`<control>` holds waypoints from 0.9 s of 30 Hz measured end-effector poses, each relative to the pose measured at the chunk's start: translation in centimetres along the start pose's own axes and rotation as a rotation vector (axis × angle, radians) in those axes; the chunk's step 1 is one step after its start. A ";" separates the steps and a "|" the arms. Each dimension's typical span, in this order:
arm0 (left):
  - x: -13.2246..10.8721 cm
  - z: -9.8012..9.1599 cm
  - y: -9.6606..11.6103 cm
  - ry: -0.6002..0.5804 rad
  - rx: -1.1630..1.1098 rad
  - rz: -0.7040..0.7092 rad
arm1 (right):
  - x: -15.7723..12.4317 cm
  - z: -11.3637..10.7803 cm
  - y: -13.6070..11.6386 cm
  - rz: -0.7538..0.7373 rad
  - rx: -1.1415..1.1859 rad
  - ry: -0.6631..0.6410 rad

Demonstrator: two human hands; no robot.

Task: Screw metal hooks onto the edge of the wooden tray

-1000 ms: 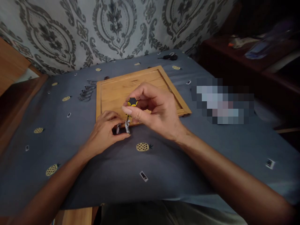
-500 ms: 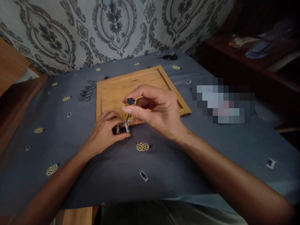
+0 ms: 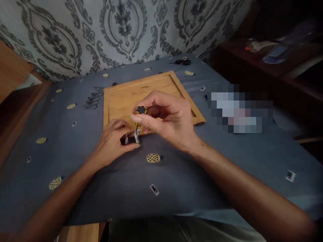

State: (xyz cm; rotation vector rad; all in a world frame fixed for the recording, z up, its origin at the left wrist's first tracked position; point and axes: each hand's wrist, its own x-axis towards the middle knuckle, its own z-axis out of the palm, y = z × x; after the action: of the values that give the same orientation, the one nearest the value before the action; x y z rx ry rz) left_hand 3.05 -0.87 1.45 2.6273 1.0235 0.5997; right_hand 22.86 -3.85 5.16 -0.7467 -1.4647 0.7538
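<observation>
The wooden cabinet door panel [image 3: 123, 97] lies on the cloth-covered surface, its raised frame facing up. At its near edge sits a metal hinge [image 3: 136, 136]. My left hand [image 3: 111, 141] is closed around that hinge, thumb in front and fingers resting on the wood. Above it, my right hand [image 3: 174, 122] pinches the black-and-yellow handle of a screwdriver [image 3: 141, 110] between thumb and fingers. The screwdriver points down, and its shaft reaches the hinge. I cannot make out the tip or the screw, and my left fingers cover part of the hinge.
Several small dark metal pieces [image 3: 93, 100] lie left of the panel. Keys with a black fob [image 3: 183, 61] are at the back. A blurred-out item [image 3: 239, 111] lies to the right. A dark red cabinet [image 3: 252, 64] stands beyond, with a plastic bottle [image 3: 277, 55] on it.
Almost nothing differs. The screwdriver handle has turned slightly in my right fingers, while my left hand stays at the hinge.
</observation>
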 end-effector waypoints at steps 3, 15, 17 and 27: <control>0.0 0.0 -0.1 -0.006 -0.012 0.005 | 0.0 0.1 -0.7 -0.014 -0.043 0.096; 0.0 0.0 -0.1 -0.011 0.000 0.018 | 0.0 -0.2 -0.4 -0.026 -0.075 0.057; 0.0 0.0 -0.1 -0.014 0.005 0.021 | 0.0 -0.2 -0.3 -0.039 -0.055 0.053; -0.1 0.1 -0.2 -0.006 -0.010 0.012 | 0.0 -0.2 -0.3 -0.005 -0.066 0.049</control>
State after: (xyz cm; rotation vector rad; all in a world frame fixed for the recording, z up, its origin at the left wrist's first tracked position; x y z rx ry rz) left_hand 2.90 -0.77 1.24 2.6271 1.0006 0.5982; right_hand 23.02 -4.02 5.40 -0.8055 -1.4520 0.6814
